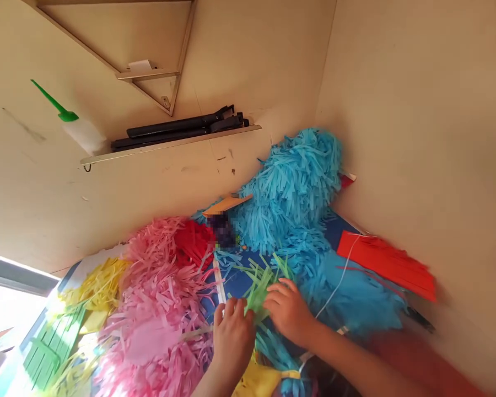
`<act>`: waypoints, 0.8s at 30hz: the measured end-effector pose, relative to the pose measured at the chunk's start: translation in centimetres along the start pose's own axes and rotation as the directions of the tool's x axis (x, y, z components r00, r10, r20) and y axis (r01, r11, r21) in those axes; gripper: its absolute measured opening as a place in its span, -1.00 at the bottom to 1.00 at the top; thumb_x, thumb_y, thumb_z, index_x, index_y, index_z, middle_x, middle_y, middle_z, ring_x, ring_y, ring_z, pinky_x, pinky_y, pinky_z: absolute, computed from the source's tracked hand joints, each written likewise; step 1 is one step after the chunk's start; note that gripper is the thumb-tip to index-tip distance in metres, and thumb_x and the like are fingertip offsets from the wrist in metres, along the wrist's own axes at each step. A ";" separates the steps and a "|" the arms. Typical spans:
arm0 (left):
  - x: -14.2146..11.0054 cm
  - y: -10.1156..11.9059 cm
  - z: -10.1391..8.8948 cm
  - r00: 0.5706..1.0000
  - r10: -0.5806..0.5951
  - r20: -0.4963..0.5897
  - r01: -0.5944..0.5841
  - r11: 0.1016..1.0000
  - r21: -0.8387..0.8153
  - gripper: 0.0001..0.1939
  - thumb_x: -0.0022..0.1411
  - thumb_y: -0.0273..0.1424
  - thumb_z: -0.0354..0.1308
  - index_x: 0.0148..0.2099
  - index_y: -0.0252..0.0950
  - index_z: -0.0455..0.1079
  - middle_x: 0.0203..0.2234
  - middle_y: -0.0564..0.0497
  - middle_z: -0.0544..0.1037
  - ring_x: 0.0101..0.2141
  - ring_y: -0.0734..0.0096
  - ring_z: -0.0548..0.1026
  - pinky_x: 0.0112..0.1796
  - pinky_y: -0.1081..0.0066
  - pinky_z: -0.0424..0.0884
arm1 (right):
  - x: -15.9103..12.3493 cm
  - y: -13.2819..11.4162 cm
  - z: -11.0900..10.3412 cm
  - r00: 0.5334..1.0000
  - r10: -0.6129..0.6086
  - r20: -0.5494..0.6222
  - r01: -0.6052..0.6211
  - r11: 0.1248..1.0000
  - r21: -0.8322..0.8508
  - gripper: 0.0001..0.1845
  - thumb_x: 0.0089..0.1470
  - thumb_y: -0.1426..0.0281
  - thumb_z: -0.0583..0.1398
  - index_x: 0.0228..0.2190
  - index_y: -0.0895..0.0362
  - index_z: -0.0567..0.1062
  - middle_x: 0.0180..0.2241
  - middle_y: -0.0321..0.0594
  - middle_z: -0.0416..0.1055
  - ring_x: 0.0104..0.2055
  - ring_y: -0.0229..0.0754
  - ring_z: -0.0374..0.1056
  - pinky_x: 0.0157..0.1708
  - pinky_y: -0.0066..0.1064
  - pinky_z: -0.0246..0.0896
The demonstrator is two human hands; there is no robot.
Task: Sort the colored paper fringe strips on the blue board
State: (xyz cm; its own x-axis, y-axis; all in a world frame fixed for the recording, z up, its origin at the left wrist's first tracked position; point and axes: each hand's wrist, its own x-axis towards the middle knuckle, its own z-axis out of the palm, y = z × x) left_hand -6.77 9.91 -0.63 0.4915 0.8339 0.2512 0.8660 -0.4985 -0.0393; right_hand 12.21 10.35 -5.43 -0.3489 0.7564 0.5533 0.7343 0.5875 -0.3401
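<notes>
Light green fringed paper (259, 280) lies between my two hands, its cut strips fanning away from me. My left hand (235, 326) closes on its left side with bent fingers. From the right, my right hand (288, 310) curls its fingers onto the same strips; its fingertips are partly hidden. Pink paper fringe (152, 331) is heaped just left of my left hand. Beyond my right hand rises a tall pile of blue paper fringe (293, 187). Yellow material (258, 380) shows below, near my wrists.
Red fringed paper (386, 262) rests at the right by the wall, with a white cord (345, 270) beside it. Green slatted material (52, 344) and yellow fringe (99, 284) lie at left. Above, a wall shelf (173, 146) carries dark rods (177, 128) and a green-nozzled bottle (82, 132).
</notes>
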 end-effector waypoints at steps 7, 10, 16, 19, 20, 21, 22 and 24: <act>-1.2 -6.2 -1.1 0.905 -0.400 0.142 0.361 0.901 0.242 -0.66 0.12 -0.54 0.14 -0.06 -0.19 0.55 0.03 -0.17 0.51 0.07 -0.08 0.38 0.02 0.01 0.25 | 0.4 -0.1 0.4 1.000 0.007 0.023 -0.005 0.995 -0.096 -0.84 0.16 0.57 0.16 -0.38 0.11 0.49 -0.33 -0.24 0.53 -0.16 -0.14 0.36 -0.12 -0.22 0.08; -2.2 -7.7 -1.6 0.911 -0.402 0.088 0.387 0.910 0.151 -0.54 0.13 -0.46 0.20 0.11 -0.21 0.46 0.21 -0.28 0.35 0.22 -0.20 0.23 0.07 -0.04 0.27 | 0.6 -0.3 0.8 0.998 0.009 0.066 -0.001 0.993 -0.122 -0.86 0.16 0.56 0.16 -0.39 0.13 0.48 -0.30 -0.19 0.53 -0.17 -0.12 0.36 -0.13 -0.22 0.08; -1.4 -1.6 -0.1 0.994 0.079 0.075 -0.039 0.901 -0.431 -0.37 0.17 -0.50 0.06 0.31 -0.27 0.20 0.18 -0.22 0.42 0.16 0.14 0.39 0.13 0.15 0.36 | 1.2 -0.8 1.7 0.997 -0.046 0.065 0.051 0.995 -0.085 -0.86 0.20 0.54 0.12 -0.30 0.14 0.48 -0.25 -0.16 0.55 -0.09 -0.10 0.38 -0.08 -0.19 0.09; 0.2 0.8 2.2 0.980 0.054 0.194 0.025 0.922 -0.387 -0.28 0.09 -0.67 -0.05 0.34 -0.44 0.13 0.16 -0.31 0.44 0.16 0.14 0.41 0.13 0.16 0.37 | 1.4 -1.1 1.8 0.995 -0.052 0.085 0.059 0.995 -0.076 -0.83 0.22 0.55 0.09 -0.31 0.14 0.48 -0.34 -0.19 0.54 -0.21 -0.14 0.41 -0.11 -0.21 0.11; 0.6 0.9 2.9 0.976 0.013 0.216 0.062 0.939 -0.339 -0.29 0.11 -0.70 -0.10 0.34 -0.46 0.14 0.14 -0.32 0.46 0.15 0.15 0.43 0.12 0.15 0.38 | 1.4 -1.1 1.8 0.995 -0.063 0.084 0.068 0.995 -0.067 -0.82 0.21 0.55 0.09 -0.32 0.15 0.48 -0.33 -0.18 0.54 -0.22 -0.15 0.41 -0.11 -0.21 0.11; 0.8 0.8 3.5 0.973 -0.023 0.229 0.092 0.952 -0.291 -0.32 0.14 -0.72 -0.13 0.32 -0.46 0.18 0.12 -0.32 0.48 0.13 0.16 0.45 0.11 0.15 0.39 | 1.3 -1.0 1.7 0.995 -0.076 0.071 0.080 0.995 -0.054 -0.82 0.21 0.55 0.08 -0.31 0.15 0.48 -0.31 -0.18 0.55 -0.21 -0.15 0.42 -0.09 -0.20 0.11; 0.9 0.5 3.9 0.970 -0.049 0.237 0.111 0.961 -0.253 -0.36 0.16 -0.73 -0.15 0.29 -0.45 0.23 0.11 -0.31 0.49 0.13 0.16 0.46 0.11 0.15 0.39 | 1.4 -0.7 1.7 0.995 -0.088 0.050 0.090 0.995 -0.040 -0.81 0.22 0.55 0.07 -0.30 0.14 0.49 -0.27 -0.17 0.56 -0.18 -0.15 0.43 -0.06 -0.18 0.10; 0.7 -0.3 4.2 0.969 -0.069 0.239 0.120 0.972 -0.204 -0.40 0.19 -0.73 -0.15 0.24 -0.41 0.31 0.15 -0.29 0.46 0.16 0.15 0.43 0.14 0.14 0.36 | 1.5 -0.1 1.5 0.995 -0.095 -0.007 0.095 0.995 -0.035 -0.75 0.24 0.57 0.04 -0.24 0.12 0.50 -0.21 -0.19 0.58 -0.12 -0.14 0.43 -0.01 -0.15 0.08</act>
State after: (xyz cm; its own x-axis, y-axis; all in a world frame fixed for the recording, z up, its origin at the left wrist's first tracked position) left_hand -6.26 11.62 -4.54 0.4380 0.8988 0.0153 0.8814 -0.4328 0.1895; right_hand 10.75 11.86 -5.65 -0.4130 0.6951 0.5884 0.7179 0.6460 -0.2592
